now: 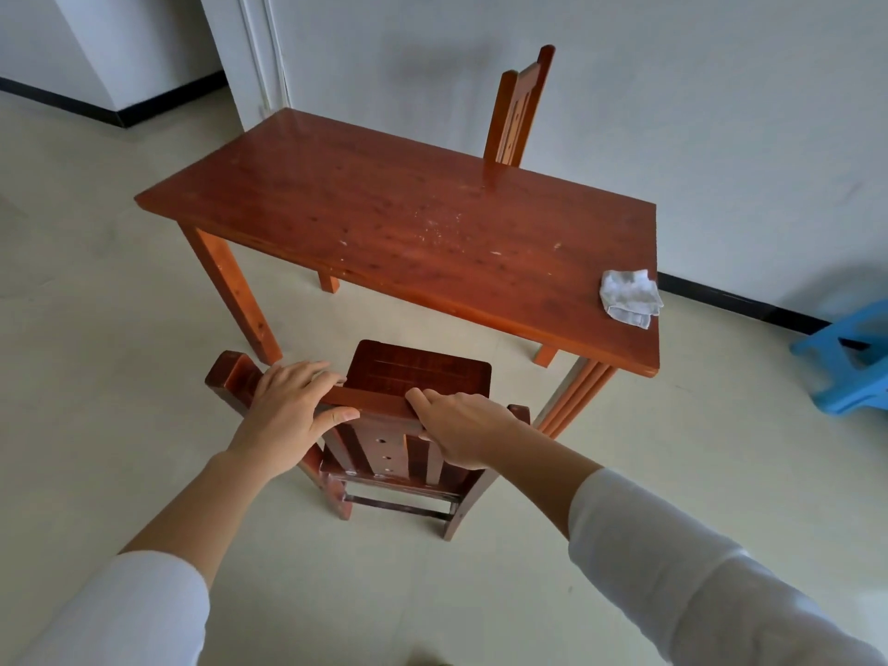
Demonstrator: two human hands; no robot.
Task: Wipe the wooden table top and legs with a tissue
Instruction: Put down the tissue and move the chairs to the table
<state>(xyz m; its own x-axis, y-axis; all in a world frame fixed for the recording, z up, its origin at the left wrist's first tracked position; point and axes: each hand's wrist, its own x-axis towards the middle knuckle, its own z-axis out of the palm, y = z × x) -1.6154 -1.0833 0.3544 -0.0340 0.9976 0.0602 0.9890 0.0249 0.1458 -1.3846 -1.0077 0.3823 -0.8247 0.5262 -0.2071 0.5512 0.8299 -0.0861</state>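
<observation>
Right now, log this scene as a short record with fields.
left hand: grips the top rail of the near chair
right hand: grips the same rail
tissue: crumpled, untouched, at the table's near right corner
table: pale specks on top
far chair: behind the table
blue stool: on the floor, right

— Where is the tissue (pixel 629 296) found?
— It is laid on the table (pixel 394 218), by the near right corner, right at the right edge.
— How are the chairs placed?
— The near chair (pixel 418 372) is set on the floor before the table's near edge. Its top rail is gripped by the left hand (pixel 288 406) and the right hand (pixel 466 430), side by side. The far chair (pixel 519 113) is set behind the far edge, between table and wall.
— And to the right?
— A stool (pixel 845 362) is placed on the floor, well apart from the table.
</observation>
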